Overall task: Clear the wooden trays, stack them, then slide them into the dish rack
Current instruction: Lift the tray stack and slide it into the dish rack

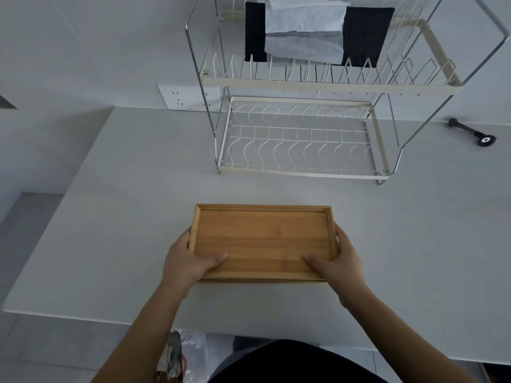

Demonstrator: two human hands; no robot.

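Note:
A stack of wooden trays (262,236) is in the middle of the white counter, its top tray empty; a second rim shows under its near edge. My left hand (188,258) grips the left end, thumb inside the tray. My right hand (334,261) grips the right end the same way. Behind it stands a two-tier wire dish rack (301,170), its lower shelf (298,147) empty. I cannot tell whether the stack rests on the counter or is lifted.
Black and white cloths (304,31) hang on the rack's top tier. A black handled tool (472,132) lies at the far right. A wall socket (182,98) sits left of the rack. A plastic bag (190,355) is below the counter's near edge (83,317).

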